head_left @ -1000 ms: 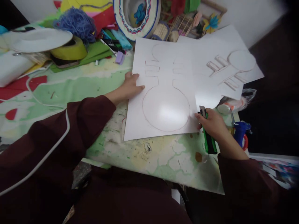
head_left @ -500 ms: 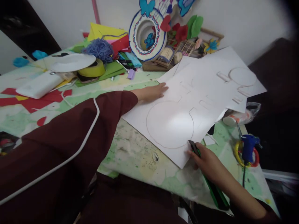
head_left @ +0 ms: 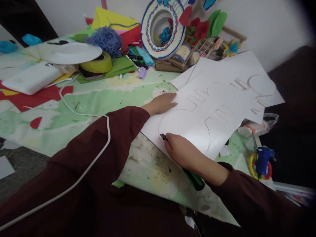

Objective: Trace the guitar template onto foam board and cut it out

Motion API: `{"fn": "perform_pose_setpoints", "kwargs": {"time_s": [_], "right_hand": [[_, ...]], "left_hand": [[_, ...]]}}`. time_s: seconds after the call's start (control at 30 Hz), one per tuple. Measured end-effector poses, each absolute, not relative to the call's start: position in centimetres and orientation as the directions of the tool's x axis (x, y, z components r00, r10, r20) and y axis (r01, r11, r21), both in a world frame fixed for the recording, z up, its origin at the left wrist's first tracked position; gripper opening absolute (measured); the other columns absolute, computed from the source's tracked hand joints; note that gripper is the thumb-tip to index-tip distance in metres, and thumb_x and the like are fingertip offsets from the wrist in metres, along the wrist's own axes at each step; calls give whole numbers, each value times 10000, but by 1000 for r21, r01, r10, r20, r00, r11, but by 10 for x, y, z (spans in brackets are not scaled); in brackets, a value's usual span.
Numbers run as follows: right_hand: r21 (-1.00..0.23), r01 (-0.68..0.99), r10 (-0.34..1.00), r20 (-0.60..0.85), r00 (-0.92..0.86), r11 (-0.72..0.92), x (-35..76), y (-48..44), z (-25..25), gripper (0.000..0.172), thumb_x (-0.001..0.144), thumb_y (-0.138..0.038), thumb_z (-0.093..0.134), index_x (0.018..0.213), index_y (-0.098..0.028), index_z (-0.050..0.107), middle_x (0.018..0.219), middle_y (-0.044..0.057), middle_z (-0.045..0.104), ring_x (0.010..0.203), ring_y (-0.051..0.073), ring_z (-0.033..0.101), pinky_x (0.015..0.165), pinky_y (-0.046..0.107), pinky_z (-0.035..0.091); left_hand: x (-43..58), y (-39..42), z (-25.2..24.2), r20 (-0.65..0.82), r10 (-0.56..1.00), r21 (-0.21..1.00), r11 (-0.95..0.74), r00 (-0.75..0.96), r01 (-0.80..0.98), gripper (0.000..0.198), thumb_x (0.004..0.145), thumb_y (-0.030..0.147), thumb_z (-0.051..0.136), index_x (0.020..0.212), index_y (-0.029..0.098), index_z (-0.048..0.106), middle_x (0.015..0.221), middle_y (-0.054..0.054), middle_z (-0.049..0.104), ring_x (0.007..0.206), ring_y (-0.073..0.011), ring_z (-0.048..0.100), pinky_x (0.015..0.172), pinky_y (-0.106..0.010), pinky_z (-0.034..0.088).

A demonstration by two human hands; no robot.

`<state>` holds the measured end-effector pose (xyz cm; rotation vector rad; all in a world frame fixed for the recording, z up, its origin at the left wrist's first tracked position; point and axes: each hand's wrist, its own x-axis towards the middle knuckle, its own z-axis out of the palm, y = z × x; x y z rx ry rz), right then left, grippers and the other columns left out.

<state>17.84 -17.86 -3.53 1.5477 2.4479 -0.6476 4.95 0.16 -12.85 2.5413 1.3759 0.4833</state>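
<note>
A white sheet of board (head_left: 182, 125) lies on the table, marked with a large round outline and several notched, stepped lines. My left hand (head_left: 163, 102) rests flat on its left edge, fingers stretched out. My right hand (head_left: 179, 149) is closed around a green and black box cutter (head_left: 194, 179), whose blade tip is at the left part of the round outline. Whether the blade touches the board I cannot tell. Farther back lies another white sheet (head_left: 247, 65) with a smaller circle and similar raised or cut shapes.
A blue glue gun (head_left: 263, 159) stands by tape rolls at the right edge. At the back are a decorated round plate (head_left: 146, 36), blue yarn (head_left: 105, 41), yellow tape (head_left: 97, 64) and a white plate (head_left: 74, 52). A white cable (head_left: 98, 141) runs over my left sleeve.
My right hand has moved left across the board with the box cutter, from the outline's lower right to its left side. My left hand stays on the board's left edge.
</note>
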Motion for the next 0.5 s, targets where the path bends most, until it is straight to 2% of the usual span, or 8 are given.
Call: {"fn": "perform_pose_setpoints", "kwargs": {"time_s": [0.33, 0.5], "right_hand": [[-114, 893, 781, -444, -439, 436, 160, -162, -49, 244, 894, -223, 344, 884, -130, 569, 790, 109, 631, 630, 166, 530, 527, 275, 296], [-25, 849, 731, -496, -469, 528, 151, -157, -46, 237, 829, -156, 415, 957, -101, 607, 784, 126, 638, 651, 185, 582, 536, 272, 348]], "left_hand": [[48, -1, -127, 197, 830, 383, -556, 523, 738, 654, 906, 503, 289, 1410, 87, 278, 1472, -153, 336, 1344, -246, 312, 1090, -331, 235], [53, -3, -129, 215, 829, 372, -558, 516, 742, 625, 905, 477, 315, 1400, 95, 311, 1447, -163, 368, 1322, -270, 334, 1089, -380, 221]]}}
